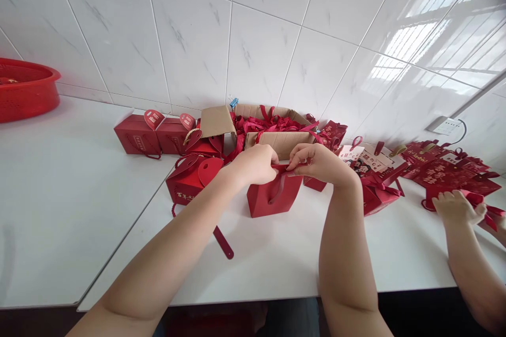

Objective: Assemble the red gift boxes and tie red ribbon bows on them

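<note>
Red box (279,206) stands upright on the table (276,268), just below both hands, top edge running L–R between them; neither hand is clearly nearer. L hand (259,162) pinches its top toward the L end, R hand (312,160) toward the R — fingers narrow on both. Count: 1 box held, 4 other boxes (184,183) to L, 1 carton (288,143) w/ ribbons (272,123) behind, 1 basket (29,92) far L; R-side boxes (438,168) overlap — can't count.

Free passage lies over the left part of the tabletop (87,189) and along its front, where a red strap (223,243) intrudes. A carton (282,142) blocks the way behind the red bag (288,202); red boxes (177,188) bound its left, a ribboned package (375,199) its right.
</note>
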Demonstrator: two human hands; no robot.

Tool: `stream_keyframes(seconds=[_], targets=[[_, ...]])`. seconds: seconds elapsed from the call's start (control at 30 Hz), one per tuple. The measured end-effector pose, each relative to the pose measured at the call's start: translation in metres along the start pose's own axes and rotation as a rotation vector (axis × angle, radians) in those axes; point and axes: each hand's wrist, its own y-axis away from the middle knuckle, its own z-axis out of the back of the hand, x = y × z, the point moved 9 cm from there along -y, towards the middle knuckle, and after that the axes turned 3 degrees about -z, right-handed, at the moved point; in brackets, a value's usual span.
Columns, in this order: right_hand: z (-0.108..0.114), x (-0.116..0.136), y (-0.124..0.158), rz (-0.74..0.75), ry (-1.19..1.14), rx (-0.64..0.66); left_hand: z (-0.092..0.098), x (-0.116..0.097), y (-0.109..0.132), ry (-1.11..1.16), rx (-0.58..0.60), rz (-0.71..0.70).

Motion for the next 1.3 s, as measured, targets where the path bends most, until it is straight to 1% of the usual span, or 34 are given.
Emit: stream_keyframes(seconds=[0.3,0.53,0.7,0.9,1.1,1.3], targets=[[0.0,0.0,0.0,0.015,0.005,0.005,-0.001,-0.001,-0.001,-0.002,-0.001,-0.007],[0.003,0.002,-0.001,0.02,0.023,-0.024,-0.001,0.004,-0.004,0.046,-0.031,0.005],[0.005,-0.001,-0.001,0.007,-0.007,-0.053,0.0,0.008,-0.008,0.103,-0.059,-0.001],[0.005,-0.004,-0.001,-0.015,-0.021,-0.051,0.0,0.013,-0.012,0.139,-0.072,0.009],[0.006,-0.006,-0.003,0.019,-0.016,-0.066,0.0,0.014,-0.013,0.174,-0.084,0.007],[0.006,-0.005,-0.003,0.039,-0.004,-0.078,-0.002,0.019,-0.016,0.157,-0.076,0.021]])
